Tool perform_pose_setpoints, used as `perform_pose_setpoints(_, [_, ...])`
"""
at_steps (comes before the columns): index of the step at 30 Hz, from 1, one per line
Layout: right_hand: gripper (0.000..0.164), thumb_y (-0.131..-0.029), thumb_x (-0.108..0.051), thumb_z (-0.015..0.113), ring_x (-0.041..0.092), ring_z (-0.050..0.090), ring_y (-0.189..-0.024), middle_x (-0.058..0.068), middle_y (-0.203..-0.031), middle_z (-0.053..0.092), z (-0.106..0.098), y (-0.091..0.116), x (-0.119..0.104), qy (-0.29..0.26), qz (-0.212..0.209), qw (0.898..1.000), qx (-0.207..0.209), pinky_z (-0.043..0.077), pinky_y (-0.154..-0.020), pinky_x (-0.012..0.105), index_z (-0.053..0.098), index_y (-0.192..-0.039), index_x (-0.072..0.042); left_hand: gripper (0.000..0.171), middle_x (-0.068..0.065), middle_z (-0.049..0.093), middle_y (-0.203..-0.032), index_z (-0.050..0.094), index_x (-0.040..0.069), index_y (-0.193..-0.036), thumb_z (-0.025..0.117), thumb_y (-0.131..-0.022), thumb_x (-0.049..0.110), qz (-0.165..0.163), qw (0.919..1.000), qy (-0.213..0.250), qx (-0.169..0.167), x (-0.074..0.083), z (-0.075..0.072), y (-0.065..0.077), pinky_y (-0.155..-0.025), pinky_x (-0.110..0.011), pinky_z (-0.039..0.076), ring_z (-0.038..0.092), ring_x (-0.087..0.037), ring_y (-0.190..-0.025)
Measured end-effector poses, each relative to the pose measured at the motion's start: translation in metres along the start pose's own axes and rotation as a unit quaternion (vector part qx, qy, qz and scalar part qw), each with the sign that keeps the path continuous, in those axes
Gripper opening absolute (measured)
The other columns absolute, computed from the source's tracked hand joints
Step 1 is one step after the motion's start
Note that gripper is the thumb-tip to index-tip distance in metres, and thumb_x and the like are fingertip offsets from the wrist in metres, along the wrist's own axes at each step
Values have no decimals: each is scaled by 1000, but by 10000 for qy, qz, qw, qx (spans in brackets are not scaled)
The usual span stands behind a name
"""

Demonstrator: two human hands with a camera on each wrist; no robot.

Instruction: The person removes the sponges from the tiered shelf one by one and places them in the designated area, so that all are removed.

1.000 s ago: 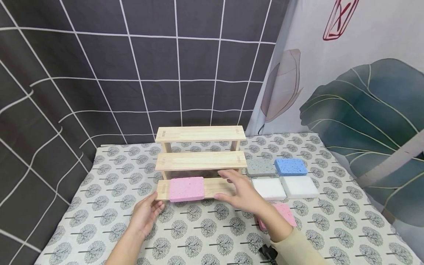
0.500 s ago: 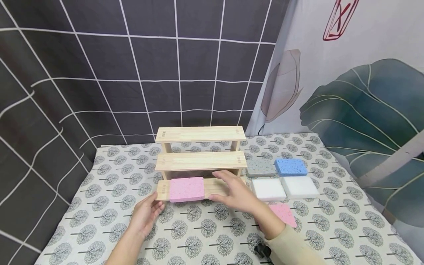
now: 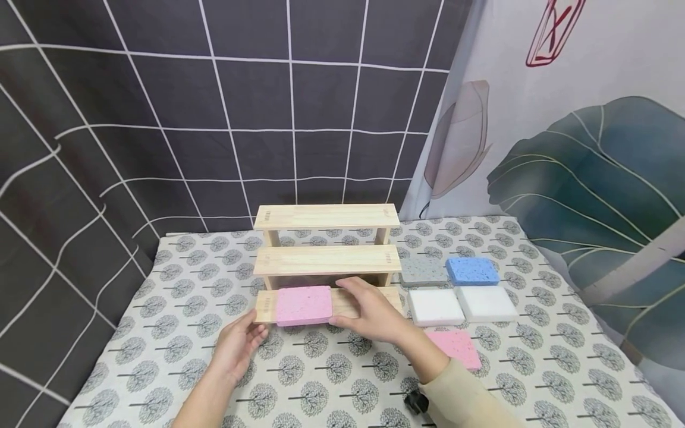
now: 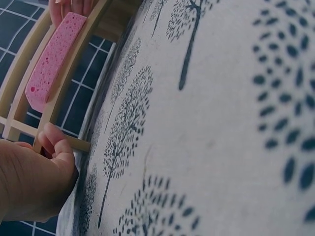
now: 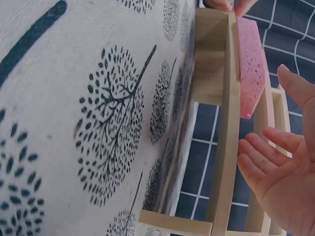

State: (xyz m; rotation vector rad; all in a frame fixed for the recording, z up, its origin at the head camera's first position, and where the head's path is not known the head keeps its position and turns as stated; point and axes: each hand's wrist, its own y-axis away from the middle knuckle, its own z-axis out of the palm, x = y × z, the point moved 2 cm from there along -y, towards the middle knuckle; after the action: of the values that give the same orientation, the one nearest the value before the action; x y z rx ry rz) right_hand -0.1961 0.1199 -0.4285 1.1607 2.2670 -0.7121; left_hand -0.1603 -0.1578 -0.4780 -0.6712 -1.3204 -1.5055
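A three-step wooden shelf [image 3: 326, 259] stands on the cloth. On its lowest step a pink sponge [image 3: 304, 305] lies flat, left of centre. My left hand [image 3: 235, 345] grips the left end of that step, thumb at the board and fingers curled below; the left wrist view shows this grip beside the sponge [image 4: 55, 61]. Over the right part of the same step is my right hand [image 3: 369, 312], fingers spread and holding nothing. Its thumb tip is right at the sponge's right edge in the head view, while the right wrist view shows the open palm [image 5: 290, 182] facing the shelf.
Right of the shelf lie a grey sponge [image 3: 424, 271], a blue sponge [image 3: 473, 271] and two white sponges [image 3: 436, 307]. Another pink sponge [image 3: 455, 348], partly behind the right forearm, lies nearer. A small black object [image 3: 416, 403] is by the right sleeve. Dark gridded cloth hangs behind.
My right hand has moved left along the lowest step, up to the pink sponge's right edge. The left hand keeps its grip on the shelf, and the sponge stays in place.
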Motion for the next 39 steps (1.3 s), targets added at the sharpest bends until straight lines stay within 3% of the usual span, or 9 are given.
perform_pose_setpoints(10, [80,-82,-32,85,28,57,-123,13,-137,58,9,-8,-4,79,-57,9999,-71,48,-110,44,49,-142,5,47,-1,55,-98,37,-14,-143,42,-109,18,23,10000,-28,-26,-1,0,-1,-81,-13,55,54,-5,-86])
perform_pose_setpoints(21, [95,-76,-46,87,28,55,-128,14,-143,54,20,-16,-10,438,1,9986,-281,44,-113,42,46,-146,4,48,-2,56,-99,35,-15,-144,40,-109,17,100,9998,-140,-87,0,0,-1,-82,-14,55,54,-6,-86])
perform_pose_setpoints(39, [84,-81,-36,86,25,59,-122,12,-138,56,30,-23,-12,619,-43,9976,-323,48,-110,37,49,-143,5,49,0,58,-95,38,-15,-142,51,-106,15,66,9997,-225,-24,-2,2,-2,-81,-14,55,55,-5,-86])
